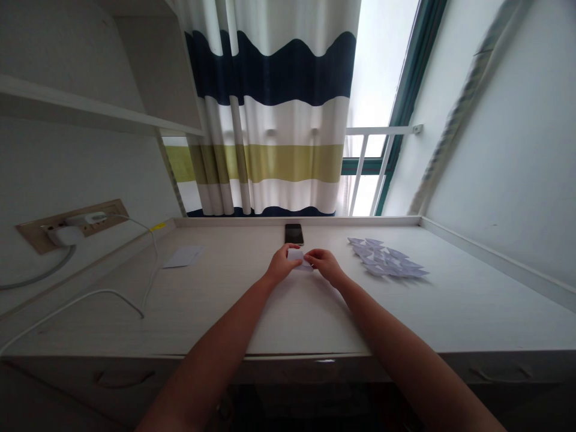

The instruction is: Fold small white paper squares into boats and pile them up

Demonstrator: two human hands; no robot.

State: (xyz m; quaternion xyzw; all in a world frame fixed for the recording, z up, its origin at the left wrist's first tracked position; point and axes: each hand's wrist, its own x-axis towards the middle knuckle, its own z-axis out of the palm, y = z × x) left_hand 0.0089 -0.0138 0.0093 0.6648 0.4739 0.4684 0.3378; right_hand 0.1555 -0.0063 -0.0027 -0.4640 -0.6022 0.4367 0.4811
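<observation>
At the centre of the frame, the fingers of my left hand and right hand both pinch a small white paper, which I judge part-folded. Right of centre on the counter, a cluster of folded papers looks done. Left of centre, flat paper seems left unfolded; I cannot tell how many sheets.

Window glaring, washed out; foreground dim, lower corners dark.
</observation>
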